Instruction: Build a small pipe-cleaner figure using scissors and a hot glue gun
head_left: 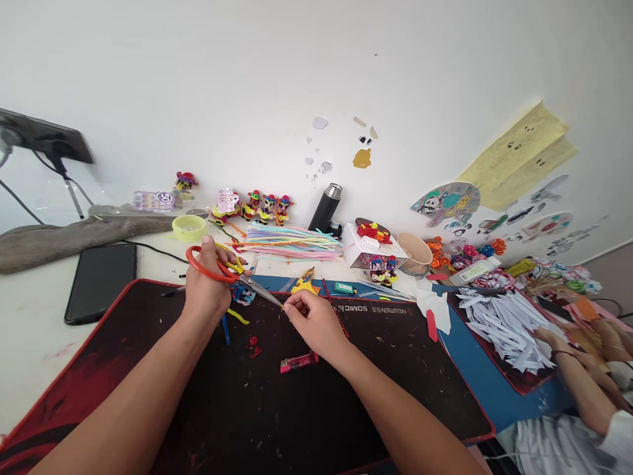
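Observation:
My left hand (206, 277) is closed round the scissors (260, 288). Their orange handles loop over its fingers and the blades point right. A yellow fuzzy stem (237, 264) shows beside that hand's fingers. My right hand (314, 320) pinches something thin at the blade tips, too small to make out. Under the hands lies a black desk mat (237, 409). On it are a pink lighter (299, 362), a small red curled piece (254, 348), a yellow stem offcut (238, 316) and a blue stick (226, 329). Behind the right hand sits a yellow star-like piece (305, 282).
Pastel pipe cleaners (291, 241) lie at the back, near small fuzzy figures (268, 208), a black thermos (325, 206) and a white box (370, 249). Left stand a yellow bowl (189, 227) and a black phone (101, 282). At right, another person's hand (548, 338) touches white paper strips (504, 326).

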The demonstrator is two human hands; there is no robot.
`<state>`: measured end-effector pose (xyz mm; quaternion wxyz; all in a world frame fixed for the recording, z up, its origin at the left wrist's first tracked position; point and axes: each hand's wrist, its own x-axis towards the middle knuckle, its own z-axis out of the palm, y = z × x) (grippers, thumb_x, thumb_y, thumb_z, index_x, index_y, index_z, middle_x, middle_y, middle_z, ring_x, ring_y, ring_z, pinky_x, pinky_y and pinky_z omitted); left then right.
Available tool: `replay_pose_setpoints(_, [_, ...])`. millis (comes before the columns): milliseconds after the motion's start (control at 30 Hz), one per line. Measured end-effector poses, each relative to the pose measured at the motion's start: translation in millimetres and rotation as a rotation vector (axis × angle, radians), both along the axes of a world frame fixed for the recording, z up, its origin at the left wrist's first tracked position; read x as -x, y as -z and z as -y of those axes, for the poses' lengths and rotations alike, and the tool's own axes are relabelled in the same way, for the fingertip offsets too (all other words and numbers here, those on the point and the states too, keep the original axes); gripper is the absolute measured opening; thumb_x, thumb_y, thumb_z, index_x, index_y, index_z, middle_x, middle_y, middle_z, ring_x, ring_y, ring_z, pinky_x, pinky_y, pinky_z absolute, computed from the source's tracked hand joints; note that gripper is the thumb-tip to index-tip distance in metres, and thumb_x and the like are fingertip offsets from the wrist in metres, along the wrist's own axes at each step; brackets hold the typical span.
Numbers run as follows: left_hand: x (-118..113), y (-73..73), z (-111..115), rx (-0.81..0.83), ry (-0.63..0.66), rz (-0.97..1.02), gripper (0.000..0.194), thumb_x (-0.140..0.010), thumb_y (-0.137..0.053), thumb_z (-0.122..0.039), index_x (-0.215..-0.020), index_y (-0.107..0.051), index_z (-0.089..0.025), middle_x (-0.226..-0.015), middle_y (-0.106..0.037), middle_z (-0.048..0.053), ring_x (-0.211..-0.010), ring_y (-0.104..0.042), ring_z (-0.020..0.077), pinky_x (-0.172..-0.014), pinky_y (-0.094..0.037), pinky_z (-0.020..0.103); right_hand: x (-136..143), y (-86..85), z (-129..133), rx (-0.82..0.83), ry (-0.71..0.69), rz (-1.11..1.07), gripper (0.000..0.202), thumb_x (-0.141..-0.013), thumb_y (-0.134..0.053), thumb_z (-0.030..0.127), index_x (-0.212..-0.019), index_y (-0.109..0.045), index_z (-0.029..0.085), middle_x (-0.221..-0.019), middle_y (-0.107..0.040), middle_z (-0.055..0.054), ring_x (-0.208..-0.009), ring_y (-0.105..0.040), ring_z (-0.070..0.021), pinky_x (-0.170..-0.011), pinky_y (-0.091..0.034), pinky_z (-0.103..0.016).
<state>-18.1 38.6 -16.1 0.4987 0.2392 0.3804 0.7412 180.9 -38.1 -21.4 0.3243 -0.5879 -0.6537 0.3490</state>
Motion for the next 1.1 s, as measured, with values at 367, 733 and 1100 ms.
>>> replay_pose_setpoints(367, [0, 2.0, 0, -0.014, 0.004, -0.014, 0.058, -0.089, -0.073, -0.066, -0.059, -0.053, -0.021, -0.068, -0.055, 0.002, -0.074, -0.066, 0.0212, -0.053, -0.058, 0.027, 2, 0.6, 0, 0.002, -0.005, 0.012, 0.007, -0.092, -0.066, 0.029, -0.088, -0.069, 0.024, -0.081, -0.071, 0.0, -0.075, -0.065, -0.018, -0.069, -0.048, -0.029])
replay_pose_setpoints(733, [1, 3.6, -1, 0.052, 0.032, 0.02, 0.058, -0.079, -0.079, -0.07, -0.063, -0.054, -0.02, -0.068, -0.058, 0.001, -0.073, -0.07, 0.0222, -0.062, -0.065, 0.033, 5, 8.0, 1, -0.017, 0.039, -0.045, 0.006, -0.089, -0.065, 0.026, -0.084, -0.067, 0.022, -0.076, -0.066, 0.002, -0.069, -0.061, -0.0165, -0.063, -0.044, -0.027])
replay_pose_setpoints(1100, [6, 10.2, -6, 0.161, 0.054, 0.058, 0.056, -0.095, -0.062, -0.069, -0.067, -0.056, -0.021, -0.07, -0.063, 0.002, -0.068, -0.07, 0.0216, -0.055, -0.063, 0.033, 10, 15.8, -1, -0.043, 0.11, -0.225, 0.01, -0.087, -0.065, 0.029, -0.08, -0.065, 0.022, -0.071, -0.06, 0.002, -0.064, -0.053, -0.0162, -0.062, -0.042, -0.028])
